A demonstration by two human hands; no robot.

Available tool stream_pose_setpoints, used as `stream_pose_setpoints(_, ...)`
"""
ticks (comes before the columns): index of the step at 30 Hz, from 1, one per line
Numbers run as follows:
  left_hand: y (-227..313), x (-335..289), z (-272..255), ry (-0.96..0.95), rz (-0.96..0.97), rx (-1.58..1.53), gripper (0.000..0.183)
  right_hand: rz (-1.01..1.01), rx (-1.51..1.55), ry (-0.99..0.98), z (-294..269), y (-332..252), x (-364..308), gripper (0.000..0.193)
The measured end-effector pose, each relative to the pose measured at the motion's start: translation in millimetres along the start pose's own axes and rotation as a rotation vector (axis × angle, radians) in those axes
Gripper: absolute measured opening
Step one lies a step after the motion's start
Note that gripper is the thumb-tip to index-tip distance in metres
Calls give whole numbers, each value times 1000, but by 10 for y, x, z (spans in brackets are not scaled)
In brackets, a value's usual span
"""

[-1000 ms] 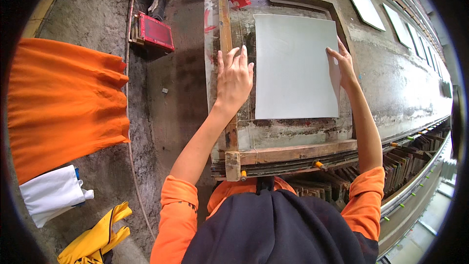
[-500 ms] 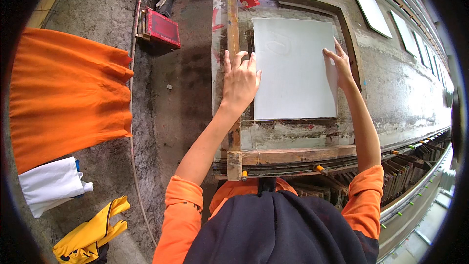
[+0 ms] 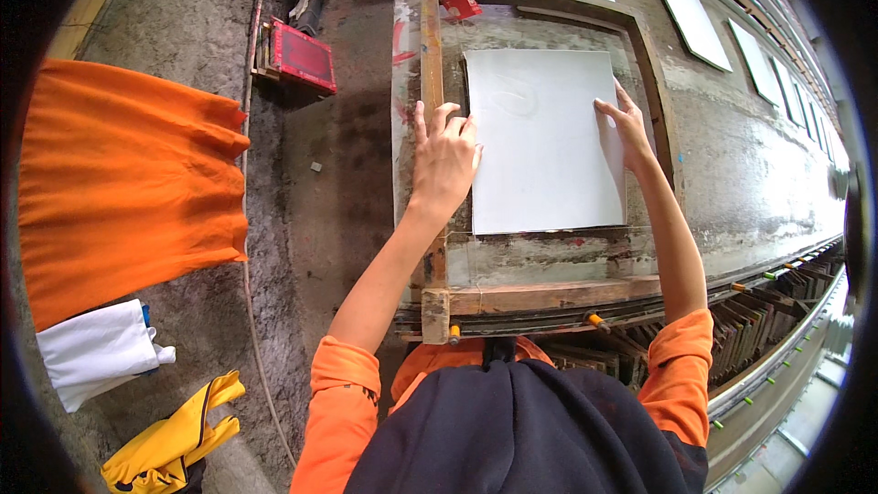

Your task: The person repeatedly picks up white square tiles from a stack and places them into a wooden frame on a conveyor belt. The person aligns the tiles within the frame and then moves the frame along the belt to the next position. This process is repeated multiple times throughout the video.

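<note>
A white rectangular sheet (image 3: 544, 146) lies inside a large wooden frame (image 3: 558, 293) strung with thin cords. At its left edge is my left hand (image 3: 444, 160), palm down. The thumb and index finger of that hand meet the edge, while the other fingers are bent and spread over the frame's left bar. My right hand (image 3: 629, 128) grips the opposite edge, its thumb on the top face and its fingers partly hidden behind the edge. A faint curved mark shows near the sheet's upper left.
More white sheets (image 3: 690, 18) lie in a row along the long stained table (image 3: 732, 174). A red piece (image 3: 461, 5) sits in the frame's far left corner. Left stand a red-topped box (image 3: 304, 57) and orange cloth (image 3: 133, 192). Orange-tipped pegs (image 3: 597, 321) line the near edge.
The white sheet has slid toward me and slightly left within the frame. Both hands have moved with it, still at its side edges.
</note>
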State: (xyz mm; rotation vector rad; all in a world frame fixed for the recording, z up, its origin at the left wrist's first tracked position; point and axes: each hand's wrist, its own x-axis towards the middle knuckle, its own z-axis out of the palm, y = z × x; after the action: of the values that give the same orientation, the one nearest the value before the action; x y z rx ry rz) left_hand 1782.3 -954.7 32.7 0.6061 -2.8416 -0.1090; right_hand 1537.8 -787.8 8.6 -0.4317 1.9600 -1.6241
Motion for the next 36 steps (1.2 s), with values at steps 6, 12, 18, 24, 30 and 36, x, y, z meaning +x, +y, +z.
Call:
stream_pose_setpoints(6,3,4,-17,1,-7,-34,38,-44,-67,-19,-8,49,4,69)
stream_pose_setpoints(12,10,19,-9,35,5,-57,35,-82,-218,40,-9,63,6,67)
stream_pose_setpoints(18,90,44,12,7,22,124,37,-361,-809,287,169,22,-113,65)
stream_pose_setpoints(24,443,-21,150,-165,98,757,39,-362,-921,375,255,164,-166,60)
stream_pose_setpoints(30,582,-65,185,-276,106,926,43,-413,-1100,429,340,262,-236,56)
stream_pose_setpoints(36,456,-69,354,-52,252,675,47,-542,-1232,324,383,187,-363,53)
